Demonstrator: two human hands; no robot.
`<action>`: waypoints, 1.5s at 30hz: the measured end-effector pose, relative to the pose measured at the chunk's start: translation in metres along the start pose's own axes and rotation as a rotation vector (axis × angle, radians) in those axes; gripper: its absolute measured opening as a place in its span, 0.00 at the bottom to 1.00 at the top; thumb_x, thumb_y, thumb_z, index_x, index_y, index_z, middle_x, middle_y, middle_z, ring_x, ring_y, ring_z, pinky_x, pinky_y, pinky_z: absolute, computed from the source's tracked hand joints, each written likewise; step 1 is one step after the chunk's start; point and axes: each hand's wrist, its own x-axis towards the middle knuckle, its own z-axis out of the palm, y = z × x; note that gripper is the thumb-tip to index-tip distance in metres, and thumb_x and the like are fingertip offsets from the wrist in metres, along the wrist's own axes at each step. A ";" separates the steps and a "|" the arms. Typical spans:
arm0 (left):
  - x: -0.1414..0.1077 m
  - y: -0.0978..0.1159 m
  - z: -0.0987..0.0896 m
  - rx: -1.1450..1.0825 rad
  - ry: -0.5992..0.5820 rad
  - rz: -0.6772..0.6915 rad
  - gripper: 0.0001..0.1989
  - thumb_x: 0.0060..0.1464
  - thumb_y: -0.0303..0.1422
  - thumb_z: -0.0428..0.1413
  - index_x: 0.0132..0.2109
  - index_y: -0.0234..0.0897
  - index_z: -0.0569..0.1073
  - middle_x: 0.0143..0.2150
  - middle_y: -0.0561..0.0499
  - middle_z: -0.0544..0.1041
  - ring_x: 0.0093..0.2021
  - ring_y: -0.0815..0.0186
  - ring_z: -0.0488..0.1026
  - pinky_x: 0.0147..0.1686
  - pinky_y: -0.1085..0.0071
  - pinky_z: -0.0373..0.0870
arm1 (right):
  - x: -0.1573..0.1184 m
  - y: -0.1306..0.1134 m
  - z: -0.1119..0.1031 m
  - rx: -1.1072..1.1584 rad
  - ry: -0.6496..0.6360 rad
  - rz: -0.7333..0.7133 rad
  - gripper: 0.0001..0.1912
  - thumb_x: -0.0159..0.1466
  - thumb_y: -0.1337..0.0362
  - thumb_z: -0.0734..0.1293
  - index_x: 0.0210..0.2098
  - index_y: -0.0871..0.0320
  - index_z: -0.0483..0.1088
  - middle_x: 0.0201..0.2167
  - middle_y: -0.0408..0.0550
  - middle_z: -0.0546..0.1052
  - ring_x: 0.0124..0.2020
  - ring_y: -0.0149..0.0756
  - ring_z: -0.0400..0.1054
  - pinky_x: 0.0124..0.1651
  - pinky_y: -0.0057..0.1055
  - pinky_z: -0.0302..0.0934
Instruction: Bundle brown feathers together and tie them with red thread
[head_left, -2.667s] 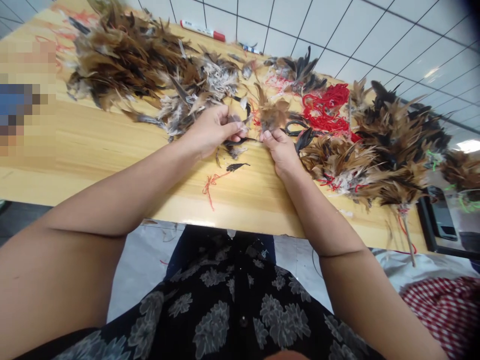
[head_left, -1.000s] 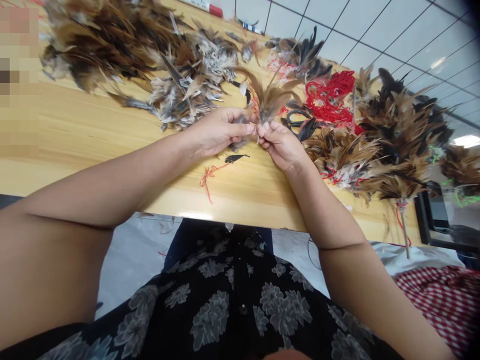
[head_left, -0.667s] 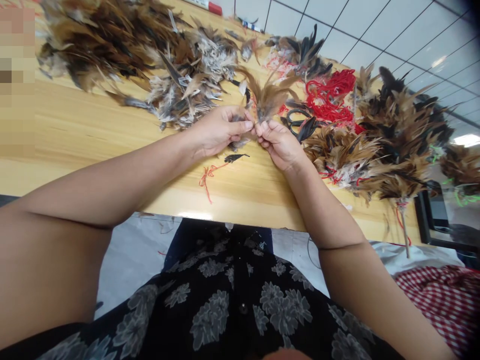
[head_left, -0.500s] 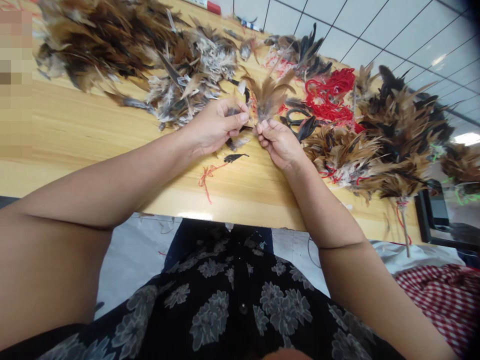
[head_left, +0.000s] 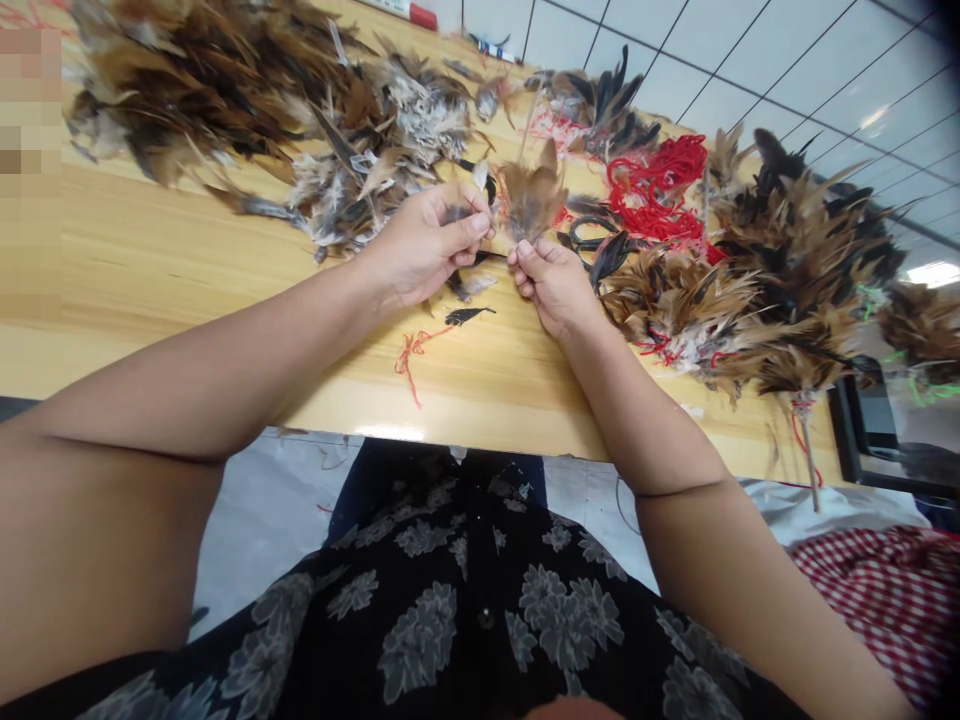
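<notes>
My right hand (head_left: 551,280) is closed, its thumb and fingers pinching the base of a small fan of brown feathers (head_left: 534,195) that points away from me. Just left of it, my left hand (head_left: 442,240) is also in a pinch. What lies between those fingertips is too small and blurred to make out. Below the hands, a black feather (head_left: 470,316) and a tangle of thin red string (head_left: 411,355) lie on the wooden table (head_left: 180,255). Behind my right hand rest dark-handled scissors (head_left: 592,235), partly hidden by a black feather.
Large heaps of brown feathers (head_left: 217,90) and grey, fluffy feathers (head_left: 337,195) cover the table's back left. Red cord (head_left: 660,185) lies at the back. On the right stand feather bunches (head_left: 682,300) bound with red string, and one on a stick (head_left: 808,460) overhangs the edge.
The brown feathers in my right hand have swung to a narrower, more upright fan. My hands keep nearly the same place, still pinched, and the view has shifted very slightly.
</notes>
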 end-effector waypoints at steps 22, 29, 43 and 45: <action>-0.005 0.010 0.000 0.083 -0.025 0.044 0.22 0.61 0.31 0.88 0.41 0.47 0.80 0.37 0.53 0.79 0.41 0.60 0.67 0.38 0.65 0.66 | -0.007 -0.015 0.000 -0.001 0.008 0.074 0.23 0.79 0.54 0.87 0.34 0.57 0.78 0.27 0.38 0.76 0.25 0.21 0.61 0.26 0.19 0.56; -0.009 0.009 0.003 0.188 -0.006 0.035 0.21 0.66 0.31 0.86 0.44 0.45 0.79 0.37 0.52 0.75 0.46 0.56 0.73 0.45 0.63 0.66 | -0.005 -0.010 0.000 0.002 -0.001 0.068 0.22 0.79 0.55 0.87 0.35 0.56 0.79 0.28 0.39 0.78 0.26 0.22 0.62 0.26 0.20 0.55; -0.010 0.016 0.009 0.339 0.083 0.221 0.19 0.69 0.22 0.78 0.43 0.49 0.79 0.42 0.48 0.79 0.66 0.46 0.70 0.62 0.63 0.71 | -0.007 -0.012 -0.002 -0.033 -0.056 0.047 0.22 0.76 0.50 0.89 0.38 0.56 0.81 0.30 0.39 0.80 0.26 0.22 0.62 0.24 0.20 0.50; -0.010 0.015 0.008 0.309 0.032 0.183 0.18 0.70 0.24 0.77 0.43 0.51 0.79 0.43 0.47 0.80 0.70 0.44 0.72 0.58 0.61 0.75 | -0.007 -0.012 -0.001 -0.024 -0.061 0.051 0.23 0.75 0.50 0.90 0.39 0.56 0.79 0.30 0.37 0.79 0.27 0.22 0.62 0.25 0.20 0.50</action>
